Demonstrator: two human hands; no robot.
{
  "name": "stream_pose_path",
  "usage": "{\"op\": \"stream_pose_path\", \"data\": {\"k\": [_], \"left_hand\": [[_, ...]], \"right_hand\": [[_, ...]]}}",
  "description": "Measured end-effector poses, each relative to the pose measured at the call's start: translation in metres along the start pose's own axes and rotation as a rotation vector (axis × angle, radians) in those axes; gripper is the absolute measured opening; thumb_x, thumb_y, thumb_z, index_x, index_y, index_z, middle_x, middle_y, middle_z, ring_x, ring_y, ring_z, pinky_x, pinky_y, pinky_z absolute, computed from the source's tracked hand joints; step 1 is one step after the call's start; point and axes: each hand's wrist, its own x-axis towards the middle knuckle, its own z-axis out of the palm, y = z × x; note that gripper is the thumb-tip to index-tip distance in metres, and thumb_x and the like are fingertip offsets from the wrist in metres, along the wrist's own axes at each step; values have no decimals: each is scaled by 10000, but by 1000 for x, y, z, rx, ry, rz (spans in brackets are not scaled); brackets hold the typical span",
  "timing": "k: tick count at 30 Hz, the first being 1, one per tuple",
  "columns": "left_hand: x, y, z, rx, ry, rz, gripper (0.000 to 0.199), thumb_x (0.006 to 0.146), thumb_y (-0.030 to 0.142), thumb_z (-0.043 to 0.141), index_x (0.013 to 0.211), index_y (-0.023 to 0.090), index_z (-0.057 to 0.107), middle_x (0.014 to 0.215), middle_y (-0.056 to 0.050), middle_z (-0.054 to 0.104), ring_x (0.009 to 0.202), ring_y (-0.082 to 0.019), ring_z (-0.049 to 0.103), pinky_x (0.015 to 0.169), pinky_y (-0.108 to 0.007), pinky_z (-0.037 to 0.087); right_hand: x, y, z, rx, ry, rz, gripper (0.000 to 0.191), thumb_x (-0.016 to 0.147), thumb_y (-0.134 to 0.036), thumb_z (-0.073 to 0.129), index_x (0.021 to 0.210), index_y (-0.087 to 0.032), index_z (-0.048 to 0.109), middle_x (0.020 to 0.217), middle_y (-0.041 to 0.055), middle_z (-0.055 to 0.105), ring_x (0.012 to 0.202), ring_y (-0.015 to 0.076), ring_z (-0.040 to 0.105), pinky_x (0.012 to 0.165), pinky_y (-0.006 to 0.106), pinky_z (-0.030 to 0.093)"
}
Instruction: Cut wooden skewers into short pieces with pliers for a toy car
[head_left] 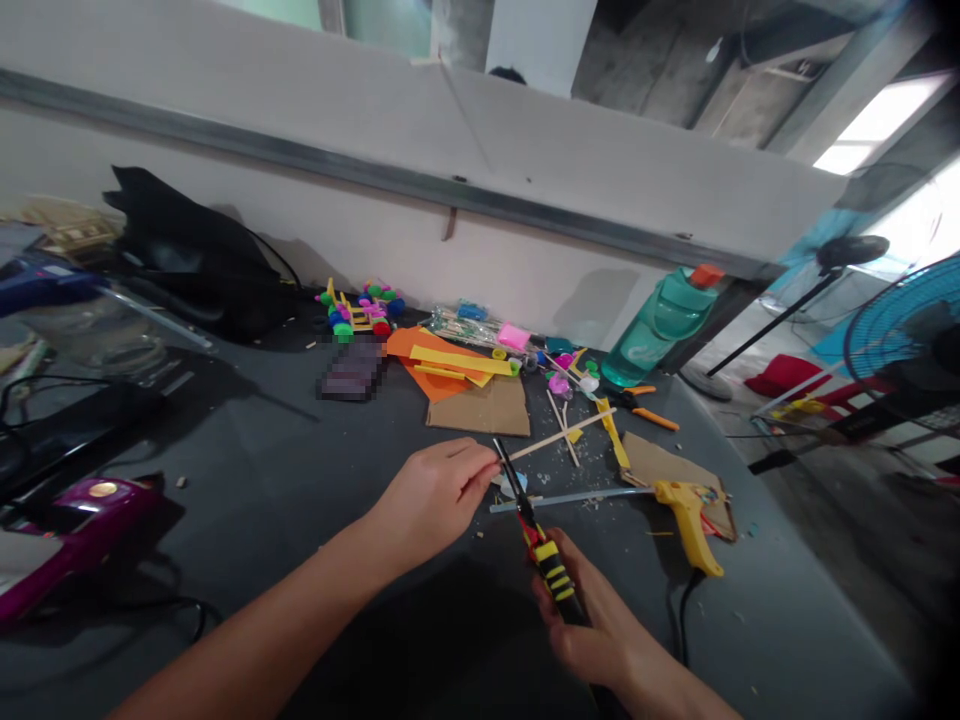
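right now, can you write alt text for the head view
A left hand holds a thin stick in its fingers; the right hand grips a black and yellow tool, its tip near the stick. A yellow glue gun, teal bottle and orange sheet are on the dark table.

- Open tabletop (285, 480) L of your L hand (439, 490); you can slide out to approx. the magenta tool (105, 520).
- Cardbd (480, 408) ahead lies flat; you can pass over.
- Clear rod (581, 498) = low bar from behind your pliers (553, 570) to glue gun (686, 525).
- Gap R of your R hand (592, 615), then gun + cord (683, 610) block.
- Tall bottle (649, 330) & wall (525, 260) limit you at back R.
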Motion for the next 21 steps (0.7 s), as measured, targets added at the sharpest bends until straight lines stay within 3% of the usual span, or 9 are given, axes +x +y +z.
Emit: {"op": "stream_pose_path", "data": {"k": [5, 10, 15, 21], "left_hand": [[1, 0, 2, -59, -2, -128, 233, 926, 211, 416, 804, 169, 611, 720, -10, 610, 669, -126, 557, 615, -241, 429], [0, 0, 0, 19, 33, -13, 215, 913, 165, 420, 796, 166, 600, 713, -16, 589, 684, -133, 544, 631, -247, 419], [-3, -1, -2, 202, -23, 97, 198, 888, 121, 427, 775, 154, 585, 722, -36, 581, 701, -161, 531, 650, -284, 414], [-3, -1, 1, 222, -15, 143, 203, 893, 124, 420, 784, 150, 589, 725, -40, 585, 694, -166, 528, 647, -294, 426]], "right_hand": [[4, -16, 5, 46, -15, -22, 569, 560, -99, 564, 1112, -233, 520, 928, 11, 525, 773, 163, 473, 680, 267, 397], [17, 10, 3, 244, -88, 62, 599, 502, -185, 678, 1077, -236, 519, 858, 5, 522, 701, 141, 454, 591, 245, 368], [22, 28, -2, 315, -115, 126, 585, 490, -198, 707, 1045, -242, 526, 863, 7, 523, 711, 140, 458, 571, 238, 353], [18, 29, -4, 230, -69, 103, 612, 512, -180, 690, 1095, -242, 515, 901, 22, 534, 743, 158, 476, 619, 259, 386]]}}
